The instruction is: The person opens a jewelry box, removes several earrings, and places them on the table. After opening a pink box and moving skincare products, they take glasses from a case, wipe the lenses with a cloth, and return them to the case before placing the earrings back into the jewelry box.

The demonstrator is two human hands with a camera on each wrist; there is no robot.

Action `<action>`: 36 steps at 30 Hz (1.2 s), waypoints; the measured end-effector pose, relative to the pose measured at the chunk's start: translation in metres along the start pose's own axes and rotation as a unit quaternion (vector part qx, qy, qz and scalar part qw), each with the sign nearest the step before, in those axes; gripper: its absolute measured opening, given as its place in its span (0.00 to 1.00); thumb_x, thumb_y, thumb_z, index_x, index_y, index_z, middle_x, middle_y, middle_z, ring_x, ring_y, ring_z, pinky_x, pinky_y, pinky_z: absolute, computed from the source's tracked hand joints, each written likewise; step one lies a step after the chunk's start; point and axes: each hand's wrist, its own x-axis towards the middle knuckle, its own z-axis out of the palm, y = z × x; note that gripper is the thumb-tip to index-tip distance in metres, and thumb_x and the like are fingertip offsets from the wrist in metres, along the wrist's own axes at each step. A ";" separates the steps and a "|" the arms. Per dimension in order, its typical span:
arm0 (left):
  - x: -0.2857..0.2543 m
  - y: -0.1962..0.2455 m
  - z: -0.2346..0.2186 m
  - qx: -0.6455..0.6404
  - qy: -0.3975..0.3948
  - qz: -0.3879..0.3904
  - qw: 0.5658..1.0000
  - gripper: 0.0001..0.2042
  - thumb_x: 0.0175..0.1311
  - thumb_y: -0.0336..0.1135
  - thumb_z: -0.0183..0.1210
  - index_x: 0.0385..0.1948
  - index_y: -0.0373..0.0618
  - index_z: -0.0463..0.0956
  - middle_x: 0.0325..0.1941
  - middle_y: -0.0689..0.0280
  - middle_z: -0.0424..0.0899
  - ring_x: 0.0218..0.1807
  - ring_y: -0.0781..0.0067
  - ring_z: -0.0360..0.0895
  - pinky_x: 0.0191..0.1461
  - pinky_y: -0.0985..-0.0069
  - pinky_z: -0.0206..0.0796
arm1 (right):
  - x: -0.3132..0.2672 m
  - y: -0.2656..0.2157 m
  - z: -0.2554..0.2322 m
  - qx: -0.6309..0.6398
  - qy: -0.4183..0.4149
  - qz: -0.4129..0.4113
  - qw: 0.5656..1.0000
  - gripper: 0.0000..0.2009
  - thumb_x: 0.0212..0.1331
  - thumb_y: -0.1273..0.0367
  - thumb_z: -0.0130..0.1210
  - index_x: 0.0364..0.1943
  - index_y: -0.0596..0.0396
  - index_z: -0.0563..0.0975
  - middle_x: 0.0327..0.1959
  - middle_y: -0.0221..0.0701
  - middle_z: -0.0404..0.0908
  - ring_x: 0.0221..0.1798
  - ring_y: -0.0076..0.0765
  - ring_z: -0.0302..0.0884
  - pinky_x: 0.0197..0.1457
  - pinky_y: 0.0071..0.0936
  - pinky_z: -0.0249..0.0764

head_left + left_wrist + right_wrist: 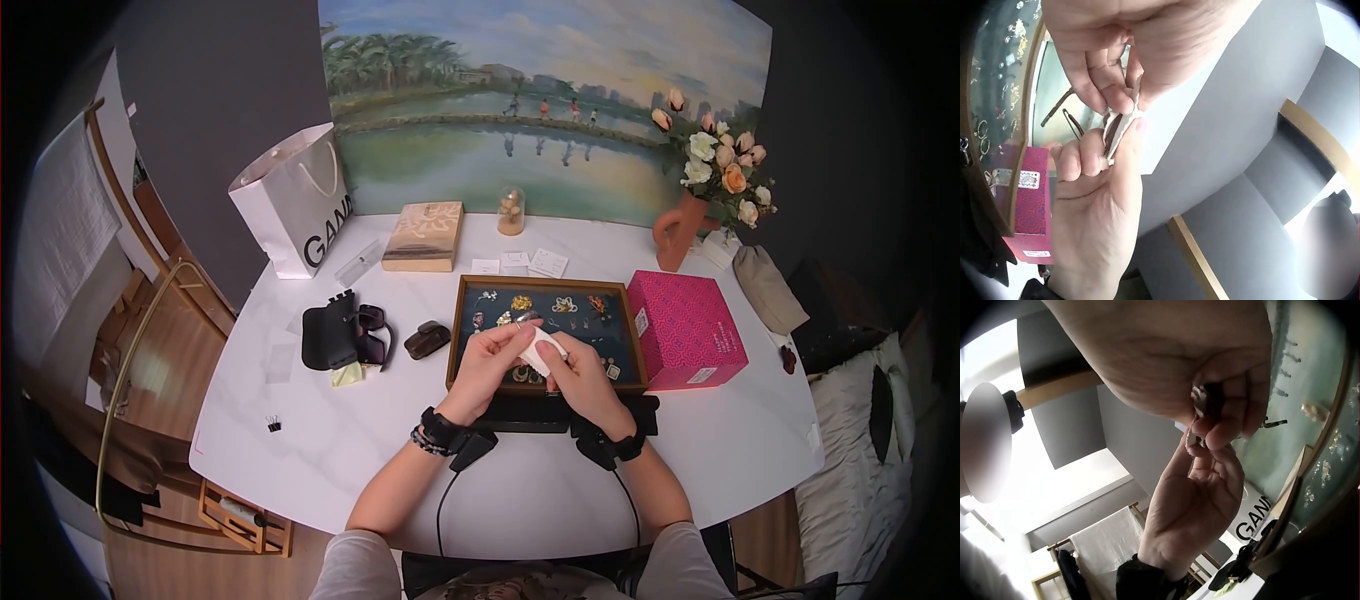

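Both hands meet over the framed jewelry tray [462, 340] and hold a white cloth [540, 352] folded about a pair of glasses. One dark brown lens [1110, 128] shows between the cloth's folds, and thin dark temples [1059, 106] stick out beyond the fingers. My left hand [487, 362] pinches one end of the cloth with thumb and fingers. From the other side my right hand [588, 378] grips it, thumb along the cloth and fingers curled behind. Most of the glasses are hidden by the hands and cloth.
Left of the tray lie a brown glasses case [428, 340], dark sunglasses [371, 335] and a black case [325, 335]. A pink box [688, 330] stands at the tray's right. Behind are a paper bag [285, 200], a wooden box [423, 237] and a flower vase [680, 235].
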 end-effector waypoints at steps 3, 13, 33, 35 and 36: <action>0.000 0.000 0.001 -0.015 0.001 0.009 1.000 0.17 0.77 0.37 0.61 0.61 0.38 0.80 0.48 0.68 0.88 0.47 0.83 0.82 0.55 0.81 0.74 | 0.000 0.005 0.001 0.016 -0.006 -0.006 1.000 0.15 0.79 0.62 0.51 0.49 0.62 0.77 0.29 0.33 0.82 0.27 0.23 0.79 0.31 0.24 0.74; -0.001 0.009 -0.004 -0.026 -0.026 0.014 0.999 0.17 0.75 0.32 0.62 0.62 0.37 0.80 0.51 0.65 0.89 0.51 0.81 0.83 0.59 0.81 0.73 | -0.001 0.008 0.006 0.015 -0.015 -0.042 0.999 0.14 0.79 0.64 0.50 0.55 0.61 0.74 0.33 0.33 0.82 0.31 0.24 0.80 0.36 0.25 0.76; 0.000 0.007 -0.010 -0.006 -0.014 -0.008 1.000 0.13 0.74 0.37 0.64 0.50 0.37 0.85 0.41 0.70 0.89 0.40 0.87 0.80 0.46 0.85 0.72 | -0.003 0.000 0.004 0.062 -0.007 -0.001 0.998 0.14 0.78 0.62 0.54 0.41 0.62 0.79 0.29 0.30 0.82 0.28 0.19 0.80 0.31 0.20 0.75; -0.001 0.004 -0.007 -0.010 0.001 -0.016 1.000 0.12 0.74 0.38 0.65 0.46 0.38 0.87 0.38 0.71 0.89 0.37 0.88 0.79 0.43 0.87 0.71 | -0.004 -0.007 0.001 0.061 -0.014 0.014 0.998 0.15 0.78 0.62 0.54 0.40 0.63 0.79 0.28 0.29 0.82 0.27 0.19 0.79 0.30 0.20 0.75; -0.001 0.003 -0.005 -0.013 0.017 -0.025 0.999 0.12 0.73 0.40 0.66 0.42 0.39 0.88 0.36 0.72 0.88 0.34 0.90 0.77 0.39 0.88 0.69 | -0.004 -0.010 0.001 0.061 -0.020 0.030 0.998 0.16 0.78 0.62 0.55 0.38 0.63 0.79 0.26 0.29 0.82 0.26 0.19 0.79 0.29 0.21 0.75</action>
